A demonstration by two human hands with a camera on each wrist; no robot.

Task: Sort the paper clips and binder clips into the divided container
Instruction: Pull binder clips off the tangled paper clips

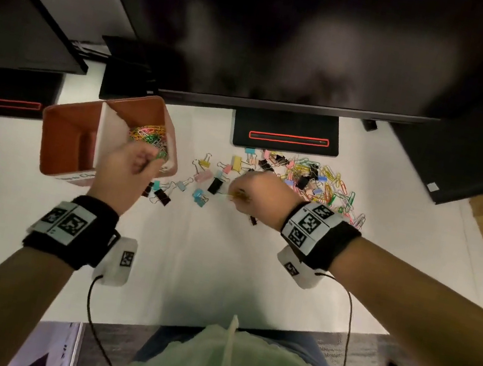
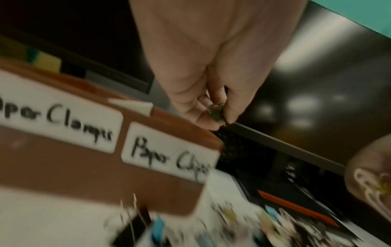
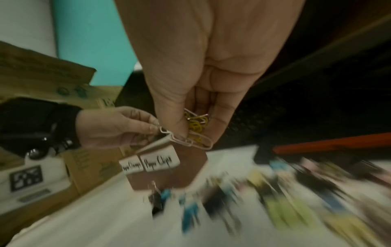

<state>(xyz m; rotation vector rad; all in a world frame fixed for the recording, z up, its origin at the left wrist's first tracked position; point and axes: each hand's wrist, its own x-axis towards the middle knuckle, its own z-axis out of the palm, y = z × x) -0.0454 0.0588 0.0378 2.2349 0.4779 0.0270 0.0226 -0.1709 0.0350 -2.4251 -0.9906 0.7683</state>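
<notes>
Dropping paper clips into the right-hand compartment is the step in hand: the left hand [image 1: 131, 160] sits over the near rim of the divided container [image 1: 65, 148], fingers curled round a few green paper clips [image 2: 215, 111], directly above the section labelled "Paper Clips" where a heap of coloured clips [image 1: 148, 135] already lies. The other compartment, labelled for clamps, looks empty in the head view. The right hand [image 1: 256, 190] is over the table between the container and the mixed pile [image 1: 315, 179], pinching a bunch of yellow and pale paper clips [image 3: 196, 128]. Binder clips [image 1: 215, 185] lie scattered on the white table [image 1: 220, 259] near the container and in the pile. To do it well, judging from this: carry the left hand fully past the white divider side before letting go, release low so the clips don't bounce out or over the divider, then bring the right hand's bunch to the same section. Wrist views are blurred, so exact clip counts can't be told.
</notes>
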